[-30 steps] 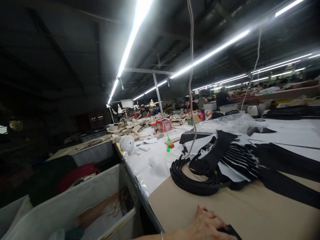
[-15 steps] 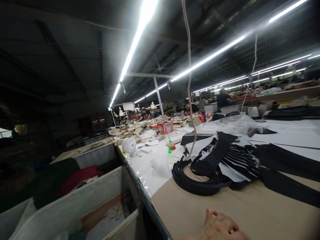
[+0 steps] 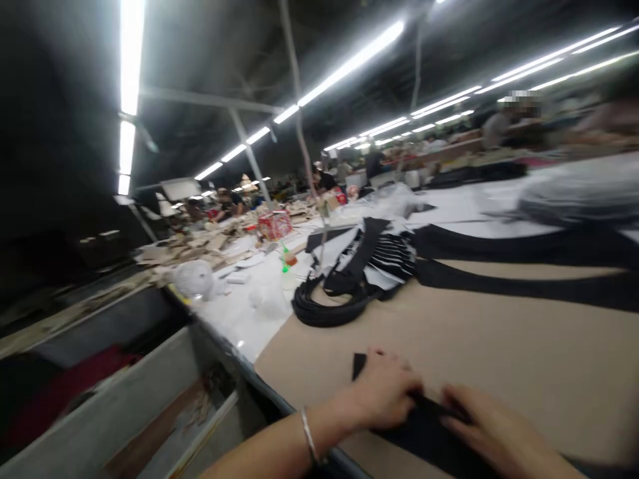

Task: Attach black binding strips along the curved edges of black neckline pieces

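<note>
The black strip [image 3: 436, 440] lay on the brown sheet [image 3: 524, 346], near the left edge of the table [image 3: 239, 326]. The left hand [image 3: 387, 387] was on the strip, its fingers bent and close together. The right hand [image 3: 492, 422] touched it too, thumb and fingers a bit apart. I could not tell if either hand pinched it. A black coil [image 3: 327, 314] sat at the sheet's far edge. A bin [image 3: 124, 399] stood beside the table's left edge.

Left hand [image 3: 387, 389] palm down with bent fingers, right hand [image 3: 484, 422] near, fingertips toward it.
</note>
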Motion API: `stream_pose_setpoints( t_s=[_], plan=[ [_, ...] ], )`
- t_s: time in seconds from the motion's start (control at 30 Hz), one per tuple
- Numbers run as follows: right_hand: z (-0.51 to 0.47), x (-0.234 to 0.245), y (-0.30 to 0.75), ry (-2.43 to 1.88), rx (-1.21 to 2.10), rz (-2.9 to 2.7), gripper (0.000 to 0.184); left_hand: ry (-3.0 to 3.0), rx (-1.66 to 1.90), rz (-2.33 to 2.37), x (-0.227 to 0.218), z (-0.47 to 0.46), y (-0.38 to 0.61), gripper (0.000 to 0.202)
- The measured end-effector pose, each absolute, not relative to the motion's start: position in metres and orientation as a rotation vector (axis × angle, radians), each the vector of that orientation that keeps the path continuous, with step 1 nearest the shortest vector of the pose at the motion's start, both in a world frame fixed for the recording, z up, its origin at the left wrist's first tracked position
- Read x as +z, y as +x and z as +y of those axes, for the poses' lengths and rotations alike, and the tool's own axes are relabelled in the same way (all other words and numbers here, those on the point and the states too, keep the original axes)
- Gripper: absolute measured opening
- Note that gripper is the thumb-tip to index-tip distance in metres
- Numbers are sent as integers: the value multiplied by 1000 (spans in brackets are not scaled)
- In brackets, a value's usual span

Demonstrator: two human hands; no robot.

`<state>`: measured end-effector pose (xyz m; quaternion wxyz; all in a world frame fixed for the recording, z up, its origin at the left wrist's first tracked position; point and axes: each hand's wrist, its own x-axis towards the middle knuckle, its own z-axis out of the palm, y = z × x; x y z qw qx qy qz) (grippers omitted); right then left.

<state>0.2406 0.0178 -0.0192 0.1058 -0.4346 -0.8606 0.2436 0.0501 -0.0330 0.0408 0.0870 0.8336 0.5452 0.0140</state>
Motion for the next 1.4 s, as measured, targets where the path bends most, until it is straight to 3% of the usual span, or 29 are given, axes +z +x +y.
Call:
stream_pose_setpoints(
  t_s=[0.23, 0.9, 1.4],
  plan=[
    [10, 23, 244, -1364, 946, -2475, 8, 2380, 185, 1524, 33, -21, 49, 13],
    [-1, 4, 254, -1115, 856, -2449, 12, 2293, 263, 1445, 33, -13, 62, 26],
    [-5, 4, 269, -861, 622, -2580, 16, 2695, 565, 1424, -9, -61, 58, 39]
  ],
)
